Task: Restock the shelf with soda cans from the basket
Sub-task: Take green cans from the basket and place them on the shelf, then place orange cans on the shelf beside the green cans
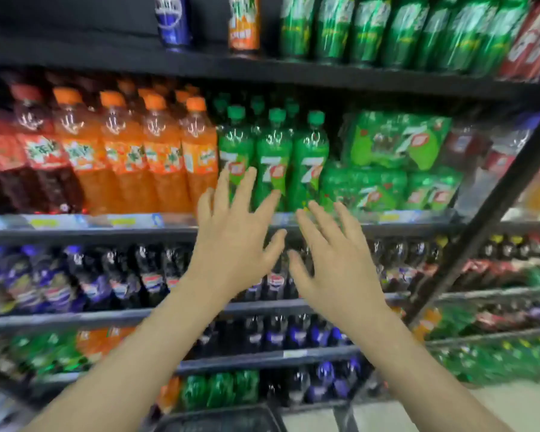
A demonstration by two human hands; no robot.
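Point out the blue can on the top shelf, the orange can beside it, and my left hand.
blue can [172, 20], head view, front label.
orange can [243, 23], head view, front label.
left hand [231, 241], head view, back of hand.

Light was bright and even across the shelf fronts, with small glints on the green bottles [275, 160] and orange bottles [156, 151]. The recess under the top shelf [293, 73] lay in deep shadow. Motion blur smeared the whole picture, worst at the lower shelves and right edge; the hands [234, 241] were soft too. Wide-angle distortion bent the shelf lines and tilted the black upright [493, 201].
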